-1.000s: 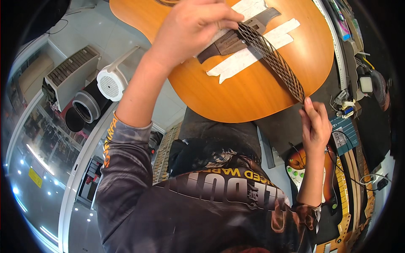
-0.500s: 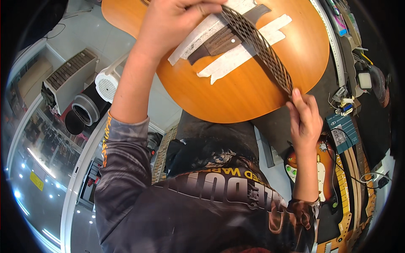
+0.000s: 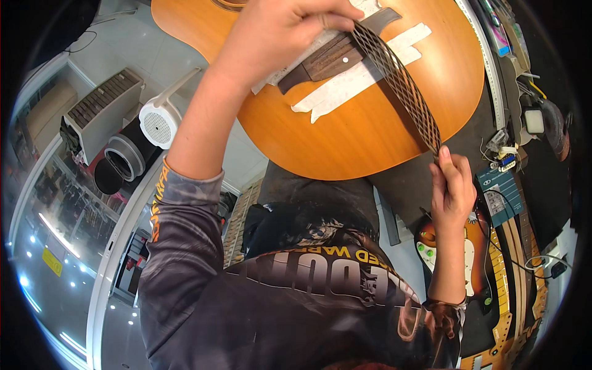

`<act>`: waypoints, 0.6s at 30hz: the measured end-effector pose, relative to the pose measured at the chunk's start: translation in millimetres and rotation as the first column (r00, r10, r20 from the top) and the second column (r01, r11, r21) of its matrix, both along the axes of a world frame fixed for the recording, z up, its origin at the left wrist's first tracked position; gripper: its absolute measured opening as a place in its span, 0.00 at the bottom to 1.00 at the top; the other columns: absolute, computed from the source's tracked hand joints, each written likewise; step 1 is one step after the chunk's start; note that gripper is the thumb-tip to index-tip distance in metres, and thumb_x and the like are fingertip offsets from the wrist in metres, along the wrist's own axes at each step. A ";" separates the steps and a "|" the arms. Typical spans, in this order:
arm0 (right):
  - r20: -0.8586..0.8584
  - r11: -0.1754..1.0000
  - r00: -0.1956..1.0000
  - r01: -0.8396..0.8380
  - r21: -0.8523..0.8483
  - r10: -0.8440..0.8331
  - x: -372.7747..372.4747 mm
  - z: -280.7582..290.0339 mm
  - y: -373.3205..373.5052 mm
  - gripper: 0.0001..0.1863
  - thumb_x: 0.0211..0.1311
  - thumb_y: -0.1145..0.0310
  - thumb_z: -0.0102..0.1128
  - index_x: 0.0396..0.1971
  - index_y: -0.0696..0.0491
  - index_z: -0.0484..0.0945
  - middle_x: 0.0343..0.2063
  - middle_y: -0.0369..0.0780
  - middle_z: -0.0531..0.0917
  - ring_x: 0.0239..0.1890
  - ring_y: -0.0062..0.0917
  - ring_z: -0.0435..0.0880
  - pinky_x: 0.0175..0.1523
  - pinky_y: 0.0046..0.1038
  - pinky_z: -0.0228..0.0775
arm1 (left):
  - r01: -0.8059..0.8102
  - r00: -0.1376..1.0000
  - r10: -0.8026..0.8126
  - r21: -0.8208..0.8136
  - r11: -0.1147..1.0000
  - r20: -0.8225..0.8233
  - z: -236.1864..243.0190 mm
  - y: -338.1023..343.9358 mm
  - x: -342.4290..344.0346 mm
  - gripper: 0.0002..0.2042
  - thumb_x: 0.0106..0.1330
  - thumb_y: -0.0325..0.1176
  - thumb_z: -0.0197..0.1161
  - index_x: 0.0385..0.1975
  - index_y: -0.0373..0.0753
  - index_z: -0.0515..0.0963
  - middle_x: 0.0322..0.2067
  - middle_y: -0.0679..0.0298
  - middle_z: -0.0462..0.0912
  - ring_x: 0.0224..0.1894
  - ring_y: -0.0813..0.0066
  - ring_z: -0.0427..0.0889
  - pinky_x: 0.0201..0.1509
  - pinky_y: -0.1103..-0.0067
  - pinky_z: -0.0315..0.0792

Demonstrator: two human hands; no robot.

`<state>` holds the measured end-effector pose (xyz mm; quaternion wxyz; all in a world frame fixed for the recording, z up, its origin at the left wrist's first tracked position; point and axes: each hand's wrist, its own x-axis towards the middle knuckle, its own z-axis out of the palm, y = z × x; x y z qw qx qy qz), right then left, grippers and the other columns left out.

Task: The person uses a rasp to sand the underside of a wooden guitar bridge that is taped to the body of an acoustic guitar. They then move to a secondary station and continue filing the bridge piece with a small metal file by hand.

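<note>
An acoustic guitar body (image 3: pixel 327 142) with a natural orange top lies across the upper middle. Strips of white tape (image 3: pixel 333 89) run beside its dark wooden bridge (image 3: pixel 317 58). A dark strip with an open crisscross lattice (image 3: pixel 399 86) slants over the top, stretched between my hands. My left hand (image 3: pixel 290 28) pinches its upper end near the bridge. My right hand (image 3: pixel 451 179) grips its lower end beside the guitar's lower right edge.
An electric guitar (image 3: pixel 462 259), guitar necks (image 3: pixel 502 290), a teal mat (image 3: pixel 502 194) and cables are at the right. A white slotted appliance (image 3: pixel 98 114), a white perforated object (image 3: pixel 157 123), a black cylinder (image 3: pixel 126 160) and a glass display case (image 3: pixel 55 234) are at the left.
Both hands and the lattice strip shifted up-left by half a second ago, then back down-right, ending a little left of where they were one second ago. Both grips look unchanged.
</note>
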<state>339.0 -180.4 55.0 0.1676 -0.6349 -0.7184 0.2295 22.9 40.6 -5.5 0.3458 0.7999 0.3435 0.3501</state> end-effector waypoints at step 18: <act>-0.079 0.983 0.994 -0.060 0.174 0.075 9.9 4.1 22.0 0.29 0.60 0.83 0.77 0.62 0.52 0.81 0.38 0.46 0.86 0.31 0.34 0.86 0.34 0.29 0.79 | -0.089 0.858 0.251 -0.351 0.932 0.449 20.2 7.9 -10.1 0.14 0.78 0.22 0.65 0.60 0.29 0.81 0.45 0.67 0.83 0.45 0.83 0.80 0.49 0.86 0.73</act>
